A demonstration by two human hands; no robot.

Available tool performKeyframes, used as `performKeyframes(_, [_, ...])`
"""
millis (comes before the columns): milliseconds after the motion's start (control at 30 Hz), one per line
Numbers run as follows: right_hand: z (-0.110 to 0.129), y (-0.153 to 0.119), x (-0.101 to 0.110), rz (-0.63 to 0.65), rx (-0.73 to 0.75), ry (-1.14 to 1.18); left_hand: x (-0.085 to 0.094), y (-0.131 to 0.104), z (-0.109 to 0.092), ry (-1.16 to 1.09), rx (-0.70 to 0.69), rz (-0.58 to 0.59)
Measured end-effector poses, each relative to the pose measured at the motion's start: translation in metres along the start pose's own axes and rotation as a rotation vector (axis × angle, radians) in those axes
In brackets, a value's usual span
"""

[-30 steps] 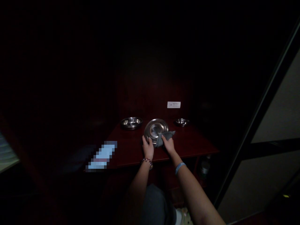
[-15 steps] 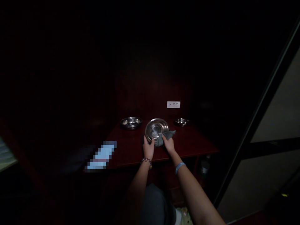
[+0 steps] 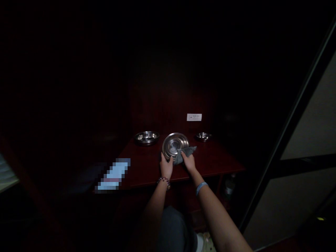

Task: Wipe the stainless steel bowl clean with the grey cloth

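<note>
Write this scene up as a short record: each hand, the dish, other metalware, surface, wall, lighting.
Left hand: holding the near left edge of a metal dish
Right hand: holding a grey cloth at the dish's lower right edge
Dish pose: tilted, face toward the camera; table contact unclear
Other metalware: large bowl to its left, small bowl to its right
Surface: dark red table
Wall: white socket panel
Lighting: dim

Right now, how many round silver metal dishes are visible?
3: one tilted dish held in the left hand, one wide dish at back left, one small dish at back right. Stacked dishes may be hidden.
</note>
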State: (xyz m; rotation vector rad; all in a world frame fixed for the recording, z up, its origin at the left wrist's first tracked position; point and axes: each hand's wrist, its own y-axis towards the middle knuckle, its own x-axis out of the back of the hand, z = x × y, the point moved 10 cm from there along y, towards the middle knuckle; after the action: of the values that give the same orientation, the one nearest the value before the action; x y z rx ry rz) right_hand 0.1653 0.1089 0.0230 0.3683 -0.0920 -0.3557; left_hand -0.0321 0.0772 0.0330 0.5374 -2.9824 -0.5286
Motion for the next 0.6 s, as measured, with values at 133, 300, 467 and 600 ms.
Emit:
performKeyframes(133, [-0.002,0.001,-0.002,0.012,0.005,-0.001,0.000,0.000,0.001,-0.003,0.008,-0.001])
performKeyframes(300, [-0.006,0.002,-0.003,0.022,-0.008,-0.003,0.001,-0.001,0.001,-0.004,0.004,-0.007])
performKeyframes(467, [-0.004,0.002,-0.004,0.025,0.003,0.004,-0.002,-0.003,-0.006,0.012,-0.038,0.017])
performKeyframes(600, [-0.003,0.001,-0.004,0.026,0.005,-0.012,0.000,-0.005,-0.010,0.017,-0.061,0.001])
